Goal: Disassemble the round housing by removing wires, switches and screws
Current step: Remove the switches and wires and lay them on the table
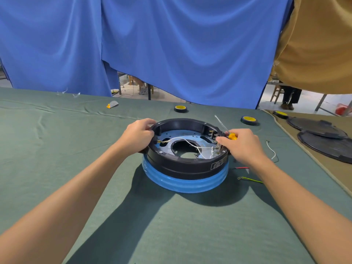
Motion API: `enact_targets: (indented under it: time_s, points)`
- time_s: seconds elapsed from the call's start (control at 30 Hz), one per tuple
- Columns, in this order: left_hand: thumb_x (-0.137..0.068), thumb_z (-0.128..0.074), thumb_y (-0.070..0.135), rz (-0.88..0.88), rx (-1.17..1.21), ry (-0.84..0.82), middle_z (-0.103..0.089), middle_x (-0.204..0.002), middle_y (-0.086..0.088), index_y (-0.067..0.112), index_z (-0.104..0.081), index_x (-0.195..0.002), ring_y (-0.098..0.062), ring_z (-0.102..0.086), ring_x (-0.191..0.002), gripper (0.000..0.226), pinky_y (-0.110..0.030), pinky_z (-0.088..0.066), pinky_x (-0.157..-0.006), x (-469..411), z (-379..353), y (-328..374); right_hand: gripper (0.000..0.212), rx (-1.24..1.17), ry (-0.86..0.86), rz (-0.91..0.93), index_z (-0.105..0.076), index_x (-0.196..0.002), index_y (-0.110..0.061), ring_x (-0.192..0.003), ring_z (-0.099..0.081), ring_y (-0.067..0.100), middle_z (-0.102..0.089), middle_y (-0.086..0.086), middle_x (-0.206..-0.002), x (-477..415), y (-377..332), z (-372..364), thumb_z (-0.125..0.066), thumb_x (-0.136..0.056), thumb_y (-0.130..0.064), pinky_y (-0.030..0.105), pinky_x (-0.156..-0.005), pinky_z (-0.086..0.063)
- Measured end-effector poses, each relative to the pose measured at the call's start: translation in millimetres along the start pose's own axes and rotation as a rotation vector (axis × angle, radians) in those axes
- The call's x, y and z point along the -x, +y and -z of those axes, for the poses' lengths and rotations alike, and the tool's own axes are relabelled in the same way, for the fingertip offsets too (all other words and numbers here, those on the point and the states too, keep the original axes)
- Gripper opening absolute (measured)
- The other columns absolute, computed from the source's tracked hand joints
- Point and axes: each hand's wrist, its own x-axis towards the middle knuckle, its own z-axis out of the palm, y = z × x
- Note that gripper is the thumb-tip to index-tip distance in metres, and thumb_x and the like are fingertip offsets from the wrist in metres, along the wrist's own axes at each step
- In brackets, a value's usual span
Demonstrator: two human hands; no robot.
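Now, left hand (138, 137) round housing (182, 166), right hand (242, 146) round screwdriver (232, 136).

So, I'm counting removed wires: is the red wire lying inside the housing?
No, the red wire lies on the green cloth, outside the round housing.

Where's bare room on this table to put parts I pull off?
Widest bare patch: green table cloth left of the round black housing, past your left hand, up to the small grey and yellow piece. The cloth between your forearms is free. Crowded: right of your right hand holding a yellow screwdriver, with white wire, red wire, green wire and black tape roll.
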Motion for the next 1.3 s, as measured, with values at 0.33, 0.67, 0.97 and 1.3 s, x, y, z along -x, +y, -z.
enact_targets:
  time_s: [0.33,0.67,0.97,1.3]
  points:
    - [-0.1,-0.044,0.018,-0.048,0.003,-0.075,-0.056,-0.121,0.005,0.018,-0.052,-0.138,-0.018,-0.051,-0.112,0.039,-0.028,-0.035,-0.085,1,-5,-7,0.032,0.278,-0.071,0.386,-0.048,-0.073,-0.022,-0.083,-0.051,0.031,-0.054,0.001,-0.082,29,-57,-8,-0.035,-0.098,-0.038,0.039,-0.069,-0.041]
    - [-0.076,-0.04,0.035,0.001,0.411,0.122,-0.069,-0.121,-0.009,0.034,-0.063,-0.128,-0.029,-0.058,-0.118,0.057,-0.048,-0.04,-0.107,10,-34,-24,0.03,0.422,-0.262,0.488,-0.049,-0.059,-0.023,-0.064,-0.046,0.03,-0.045,0.0,-0.06,46,-89,-21,-0.043,-0.089,-0.024,0.032,-0.053,-0.031]
    - [-0.074,-0.039,0.034,0.026,0.424,0.157,-0.071,-0.113,0.002,0.034,-0.065,-0.127,-0.023,-0.06,-0.114,0.059,-0.046,-0.043,-0.105,11,-38,-23,0.024,0.528,-0.221,0.478,-0.065,-0.098,-0.025,-0.078,-0.047,0.032,-0.05,0.003,-0.079,50,-99,-30,-0.044,-0.09,-0.03,0.035,-0.064,-0.032]
    - [-0.075,-0.035,0.037,0.004,0.391,0.149,-0.065,-0.129,0.0,0.034,-0.061,-0.132,-0.023,-0.055,-0.121,0.063,-0.045,-0.039,-0.108,11,-40,-24,0.022,0.55,-0.236,0.462,-0.064,-0.099,-0.022,-0.076,-0.038,0.032,-0.031,-0.002,-0.069,56,-106,-30,-0.045,-0.089,-0.027,0.035,-0.064,-0.031]
